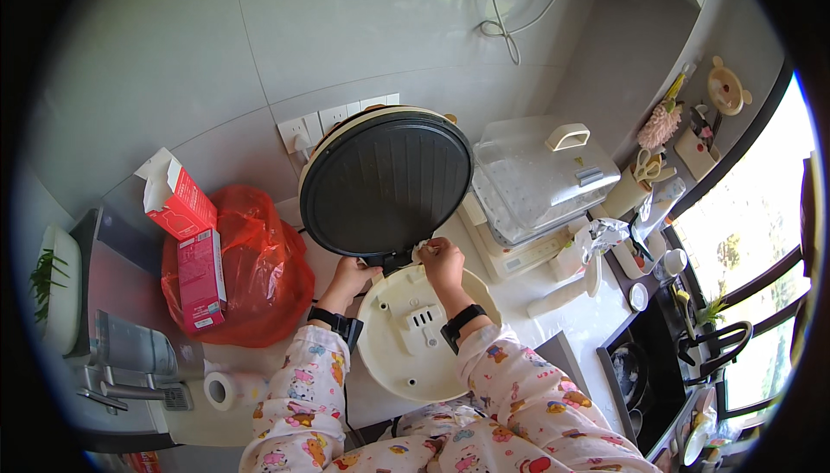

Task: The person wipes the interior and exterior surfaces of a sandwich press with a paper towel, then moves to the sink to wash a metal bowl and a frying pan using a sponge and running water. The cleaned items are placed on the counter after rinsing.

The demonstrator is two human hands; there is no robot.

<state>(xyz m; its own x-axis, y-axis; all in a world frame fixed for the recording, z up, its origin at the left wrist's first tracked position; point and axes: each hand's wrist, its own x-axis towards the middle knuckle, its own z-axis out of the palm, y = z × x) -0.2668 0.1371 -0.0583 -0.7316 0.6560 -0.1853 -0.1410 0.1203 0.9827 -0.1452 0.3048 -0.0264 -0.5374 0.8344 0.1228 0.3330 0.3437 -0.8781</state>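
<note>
An open electric griddle (389, 187) stands before me, its round, black, ridged plate tilted up towards me. Below the hinge (389, 260) lies its round cream plastic part (389, 350), with vent slots and small holes facing up. My right hand (442, 264) pinches a crumpled white wipe or tissue (418, 251) against the right side of the hinge. On the other side, my left hand (350, 278) grips the griddle's edge, thumb towards the hinge; its fingertips are partly hidden.
To the left sit a red plastic bag (266, 265), two boxes, pink (200, 278) and red-white (181, 197), and a paper roll (227, 390). A clear-lidded appliance (538, 181) stands right, near a black sink (648, 369). A plug (301, 142) occupies a wall socket.
</note>
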